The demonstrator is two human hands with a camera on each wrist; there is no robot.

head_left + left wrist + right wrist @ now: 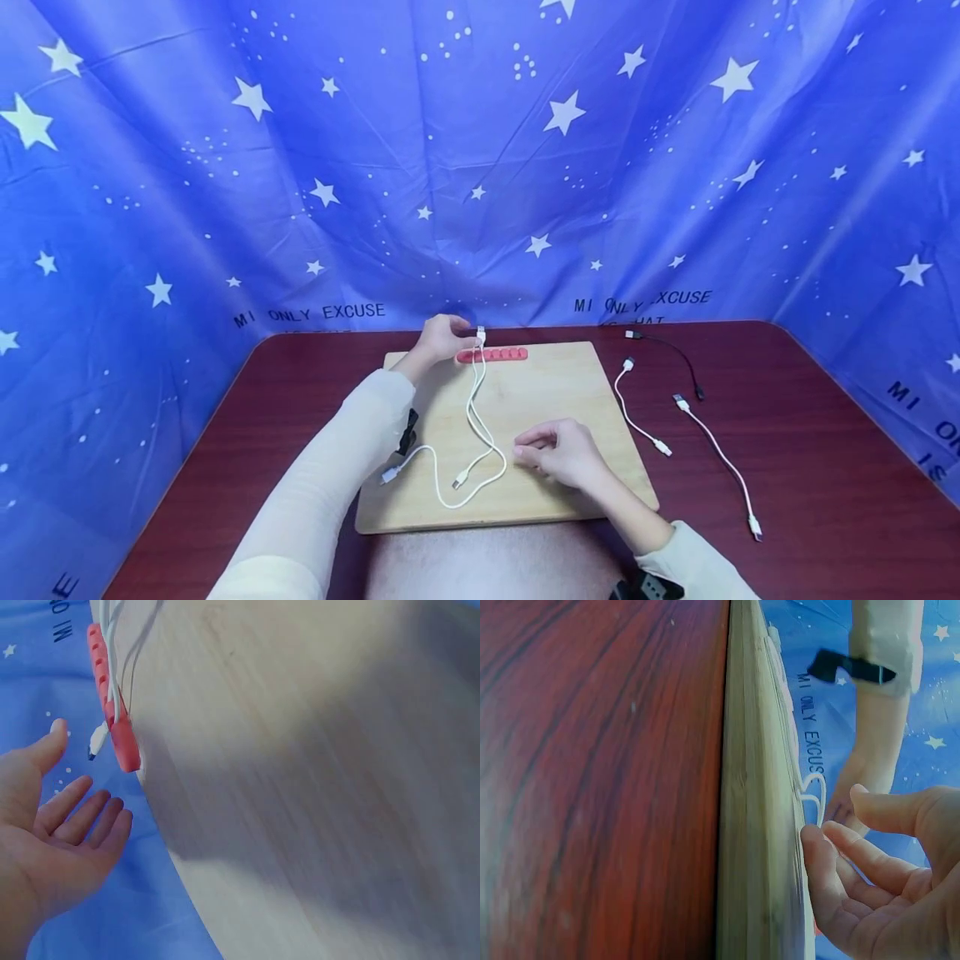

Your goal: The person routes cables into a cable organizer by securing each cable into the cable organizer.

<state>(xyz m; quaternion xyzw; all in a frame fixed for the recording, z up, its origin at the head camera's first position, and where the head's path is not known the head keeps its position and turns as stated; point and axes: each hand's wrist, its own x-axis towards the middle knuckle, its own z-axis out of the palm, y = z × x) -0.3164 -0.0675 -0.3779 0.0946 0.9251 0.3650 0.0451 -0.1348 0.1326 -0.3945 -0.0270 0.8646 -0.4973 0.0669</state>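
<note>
A wooden board (555, 392) lies on the dark red table (810, 467). A red cable-holder strip (492, 355) sits along the board's far edge. Two white cables (474, 408) run through its left end and loop down the board, and a white plug (481, 335) sticks out past the strip. My left hand (450, 333) is just left of that plug. In the left wrist view this hand (75, 817) is open with its palm up, apart from the plug (97, 740) and the strip (112, 712). My right hand (532, 450) rests on the board beside the cable loop, its fingers (840, 862) loosely curled and holding nothing.
To the right of the board, a black cable (675, 354), a short white cable (637, 412) and a longer white cable (720, 454) lie on the table. A blue star-print cloth (480, 167) walls in the back and both sides.
</note>
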